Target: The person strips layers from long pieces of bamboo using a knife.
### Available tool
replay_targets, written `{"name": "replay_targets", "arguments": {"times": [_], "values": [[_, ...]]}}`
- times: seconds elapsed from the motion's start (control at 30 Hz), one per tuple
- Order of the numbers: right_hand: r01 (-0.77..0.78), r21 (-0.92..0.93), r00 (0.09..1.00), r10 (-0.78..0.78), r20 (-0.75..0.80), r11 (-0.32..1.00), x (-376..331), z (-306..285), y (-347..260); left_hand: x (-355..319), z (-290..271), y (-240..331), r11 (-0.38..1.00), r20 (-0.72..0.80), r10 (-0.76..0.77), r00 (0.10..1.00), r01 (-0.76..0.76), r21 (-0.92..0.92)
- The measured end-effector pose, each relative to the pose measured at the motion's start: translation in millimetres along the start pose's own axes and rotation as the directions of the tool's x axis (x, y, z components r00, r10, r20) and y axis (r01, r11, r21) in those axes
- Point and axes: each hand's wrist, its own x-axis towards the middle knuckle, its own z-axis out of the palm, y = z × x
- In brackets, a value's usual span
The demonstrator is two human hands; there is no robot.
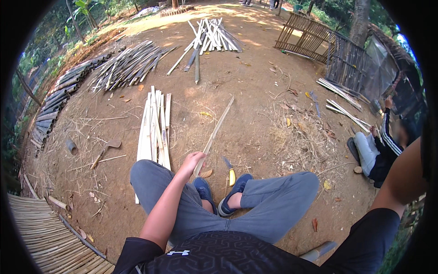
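Note:
My left hand [192, 163] is closed round the lower part of a long, pale bamboo strip [217, 129], which slants up and away to the right over the ground. My right arm [401, 178] is raised toward the right edge, and its hand is outside the picture. A knife with a yellow handle [232, 177] lies on the dirt between my shoes, its blade pointing away from me. Beside my left knee, split pale bamboo strips [155, 123] lie in a bundle.
A hatchet-like tool [105, 153] lies at left near a slatted bamboo platform [50, 237]. Farther off are a pile of dark strips [130, 64], stacked bamboo poles [57, 102] and crossed pale strips [212, 36]. A co-worker [381, 146] sits at right, near bamboo panels [344, 59].

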Motion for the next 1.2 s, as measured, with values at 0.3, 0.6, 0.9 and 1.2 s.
{"name": "replay_targets", "arguments": {"times": [0.3,0.6,0.9,1.2], "values": [[0.288,-0.376,0.956,-0.244,0.162,0.881,47.5,-47.2,-56.4,-2.7,-0.6,-2.7,1.0,-0.012,0.012,1.0,-0.012,0.01],[0.411,-0.494,0.911,-0.323,0.257,0.766,57.9,-69.2,-81.9,-3.1,-0.4,-0.3,1.0,0.009,0.01,1.0,-0.01,0.018],[0.483,-0.558,0.876,-0.364,0.317,0.675,60.9,-89.7,-103.4,-4.2,3.1,0.1,1.0,-0.029,-0.016,0.999,0.016,0.012],[0.53,-0.6,0.848,-0.396,0.352,0.6,67.4,-109.0,-121.1,-3.1,2.5,-0.4,1.0,-0.015,-0.009,1.0,0.009,0.014]]}}
